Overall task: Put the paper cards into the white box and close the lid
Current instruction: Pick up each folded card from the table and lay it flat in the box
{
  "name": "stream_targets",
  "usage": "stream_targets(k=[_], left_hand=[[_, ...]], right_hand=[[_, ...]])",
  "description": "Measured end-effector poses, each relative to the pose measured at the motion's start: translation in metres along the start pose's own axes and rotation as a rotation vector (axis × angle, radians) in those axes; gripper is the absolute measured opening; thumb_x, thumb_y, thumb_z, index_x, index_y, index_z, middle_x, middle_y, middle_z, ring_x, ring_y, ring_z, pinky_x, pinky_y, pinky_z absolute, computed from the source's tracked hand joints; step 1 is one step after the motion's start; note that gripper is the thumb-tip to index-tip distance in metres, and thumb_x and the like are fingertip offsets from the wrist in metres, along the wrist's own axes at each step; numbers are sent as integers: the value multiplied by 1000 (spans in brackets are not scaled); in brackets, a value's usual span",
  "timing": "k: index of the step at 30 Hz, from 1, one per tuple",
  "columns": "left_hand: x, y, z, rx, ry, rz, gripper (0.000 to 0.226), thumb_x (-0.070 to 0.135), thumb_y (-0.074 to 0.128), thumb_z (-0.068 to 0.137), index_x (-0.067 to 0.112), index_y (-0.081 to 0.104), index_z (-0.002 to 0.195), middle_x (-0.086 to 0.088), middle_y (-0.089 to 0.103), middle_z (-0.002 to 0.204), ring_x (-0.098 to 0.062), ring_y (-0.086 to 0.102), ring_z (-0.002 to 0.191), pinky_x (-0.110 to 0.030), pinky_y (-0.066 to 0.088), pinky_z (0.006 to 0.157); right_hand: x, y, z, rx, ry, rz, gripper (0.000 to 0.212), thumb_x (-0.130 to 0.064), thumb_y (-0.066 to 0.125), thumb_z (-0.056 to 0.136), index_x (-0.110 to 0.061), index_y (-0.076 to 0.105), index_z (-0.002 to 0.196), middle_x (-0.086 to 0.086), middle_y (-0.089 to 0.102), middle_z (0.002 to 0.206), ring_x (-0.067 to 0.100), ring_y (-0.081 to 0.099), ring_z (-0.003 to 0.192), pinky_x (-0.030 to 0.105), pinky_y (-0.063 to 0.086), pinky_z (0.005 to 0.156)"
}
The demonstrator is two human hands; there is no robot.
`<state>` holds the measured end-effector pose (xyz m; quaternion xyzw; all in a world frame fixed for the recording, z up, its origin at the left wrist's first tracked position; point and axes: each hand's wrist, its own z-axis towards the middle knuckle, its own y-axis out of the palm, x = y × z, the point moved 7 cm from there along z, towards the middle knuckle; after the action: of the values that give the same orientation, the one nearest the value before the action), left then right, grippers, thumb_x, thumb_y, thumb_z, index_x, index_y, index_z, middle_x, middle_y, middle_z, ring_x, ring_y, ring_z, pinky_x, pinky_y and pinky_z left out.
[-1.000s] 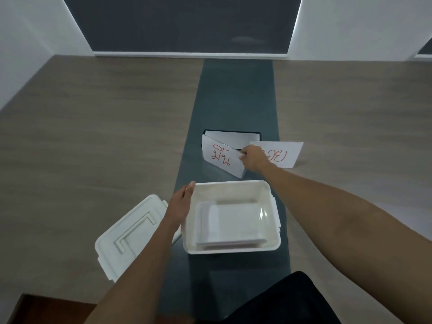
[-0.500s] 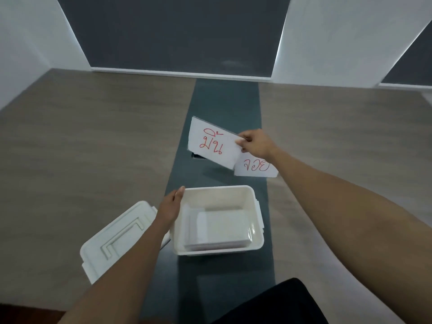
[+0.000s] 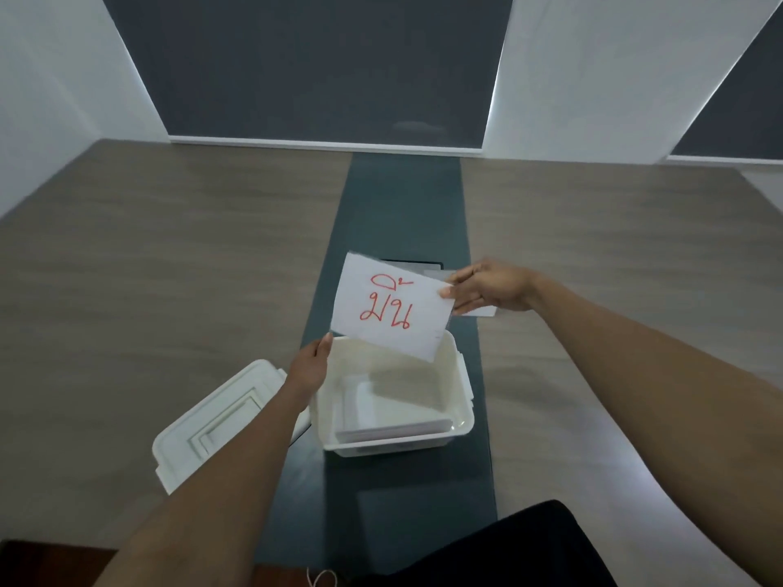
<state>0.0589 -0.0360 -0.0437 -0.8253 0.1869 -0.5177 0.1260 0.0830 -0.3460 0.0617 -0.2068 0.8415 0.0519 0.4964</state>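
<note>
My right hand (image 3: 487, 286) pinches the right edge of a white paper card (image 3: 390, 309) with red handwriting and holds it tilted over the far rim of the open white box (image 3: 459, 400). A second card (image 3: 478, 310) peeks out under that hand. Several white cards (image 3: 394, 410) lie flat inside the box. My left hand (image 3: 311, 368) rests flat against the box's left wall, fingers straight. The white lid (image 3: 216, 421) lies upside up on the table, left of the box, partly under my left forearm.
The box stands on a dark green strip (image 3: 402, 205) running down the middle of a wood-grain table (image 3: 169, 269). A dark rectangular recess (image 3: 413, 263) sits in the strip behind the card. A black object (image 3: 508, 552) is at the near edge.
My right hand has lifted the written card off the table and carried it toward me, until it hangs over the box's far rim. My left hand stays on the box.
</note>
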Motion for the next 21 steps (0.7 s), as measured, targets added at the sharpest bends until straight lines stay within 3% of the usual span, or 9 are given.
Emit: stream_targets(k=[5,9,14,18,21], left_hand=[[-4,3,-8,0,-9,-57,59,57,35,100,15,64,129,-8,68,125,-29,62,117,-44,48,99],[-5,4,-10,3,-16,-100,55,54,37,101,11,66,120,-7,70,113,-27,65,105,-38,49,90],[-9,4,-9,-1,-17,-91,56,57,38,99,10,65,113,-10,70,108,-29,67,103,-42,52,89],[-11,4,-8,22,-23,-109,51,55,41,100,11,65,111,-11,68,111,-29,64,106,-44,49,96],[-13,6,-8,29,-33,-116,45,53,41,100,14,63,106,-7,65,107,-25,60,101,-40,47,94]], right_hand=[[34,28,-6,-152,172,-59,35,-12,73,89,0,70,122,11,73,122,24,68,116,34,52,102],[63,51,-6,-225,255,-50,37,-10,73,89,0,68,124,11,71,125,23,68,117,33,53,101],[90,79,-4,-311,352,-87,36,-10,71,90,-2,68,126,8,71,126,22,66,120,34,51,105],[110,88,-4,-331,432,-135,34,1,65,92,-3,67,125,8,71,127,24,63,124,35,49,107],[113,92,-9,-405,477,-214,41,10,57,91,-5,66,128,5,69,130,21,60,127,32,46,110]])
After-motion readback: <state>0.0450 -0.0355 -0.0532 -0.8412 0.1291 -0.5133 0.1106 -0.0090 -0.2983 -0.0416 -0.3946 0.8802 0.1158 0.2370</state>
